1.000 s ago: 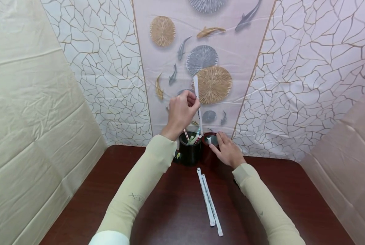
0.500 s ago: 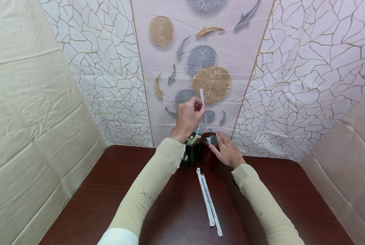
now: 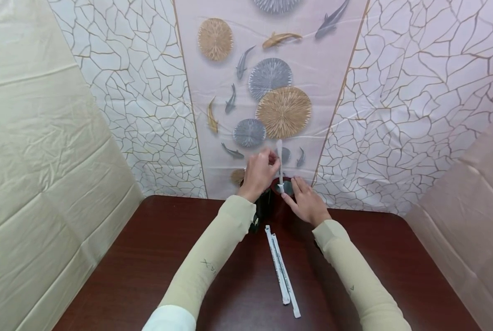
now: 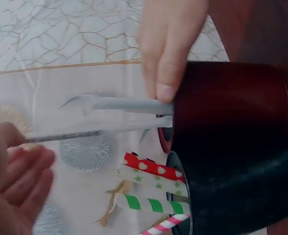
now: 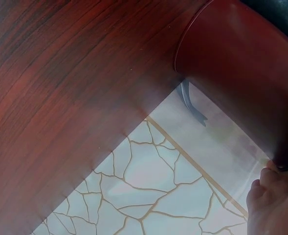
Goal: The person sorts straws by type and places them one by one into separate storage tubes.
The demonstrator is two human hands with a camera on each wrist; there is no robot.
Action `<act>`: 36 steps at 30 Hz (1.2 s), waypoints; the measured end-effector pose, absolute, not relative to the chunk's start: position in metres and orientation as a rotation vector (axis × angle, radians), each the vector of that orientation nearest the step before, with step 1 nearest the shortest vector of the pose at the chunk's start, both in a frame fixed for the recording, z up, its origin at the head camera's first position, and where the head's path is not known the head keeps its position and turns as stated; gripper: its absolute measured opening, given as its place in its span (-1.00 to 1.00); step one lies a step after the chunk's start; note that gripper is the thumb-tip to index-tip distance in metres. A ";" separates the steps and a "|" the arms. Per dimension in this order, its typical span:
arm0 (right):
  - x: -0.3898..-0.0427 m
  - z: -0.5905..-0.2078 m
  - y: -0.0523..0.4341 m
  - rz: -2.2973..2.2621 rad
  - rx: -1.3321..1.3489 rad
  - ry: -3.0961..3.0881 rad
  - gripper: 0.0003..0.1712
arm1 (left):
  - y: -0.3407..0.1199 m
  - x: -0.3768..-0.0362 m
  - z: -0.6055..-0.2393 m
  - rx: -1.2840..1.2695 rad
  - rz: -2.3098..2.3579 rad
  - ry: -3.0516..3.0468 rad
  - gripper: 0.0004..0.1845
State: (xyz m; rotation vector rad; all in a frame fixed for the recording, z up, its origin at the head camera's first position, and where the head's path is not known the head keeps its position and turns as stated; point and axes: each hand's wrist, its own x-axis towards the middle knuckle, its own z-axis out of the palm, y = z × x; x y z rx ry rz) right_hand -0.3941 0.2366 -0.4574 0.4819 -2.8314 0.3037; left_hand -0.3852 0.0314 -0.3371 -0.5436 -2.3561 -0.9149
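Observation:
My left hand pinches a white paper-wrapped straw upright near its middle, thumb against fingers. The straw's lower end is at the mouth of a dark red cup, as the left wrist view shows. Another white wrapped straw with a torn, flared end sticks out of that cup. My right hand rests on the cup's rim with straight fingers at the right side and thumb on the near side. Left of the cup, touching it, is a black mug with several patterned paper straws, partly hidden by my left arm.
Two more white wrapped straws lie side by side on the dark red-brown table, in front of the cup. A printed cloth backdrop hangs right behind the containers. Beige fabric walls flank the table.
My left hand has moved right and down with the wrapped straw, from above the black mug to the red cup's mouth. The right hand has stayed on the rim.

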 end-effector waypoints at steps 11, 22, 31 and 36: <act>-0.394 -0.456 0.237 0.303 0.477 -2.850 0.02 | 0.018 -0.374 -0.327 -0.502 -0.897 -2.463 -0.57; -0.393 -0.457 0.237 0.313 0.470 -2.864 0.03 | 0.003 -0.351 -0.306 -0.453 -0.842 -2.513 -0.67; -0.391 -0.456 0.236 0.323 0.467 -2.868 0.02 | -0.003 -0.338 -0.303 -0.519 -0.670 -2.569 -0.37; -0.392 -0.456 0.236 0.319 0.478 -2.858 0.02 | -0.009 -0.333 -0.309 -0.551 -0.639 -2.646 -0.33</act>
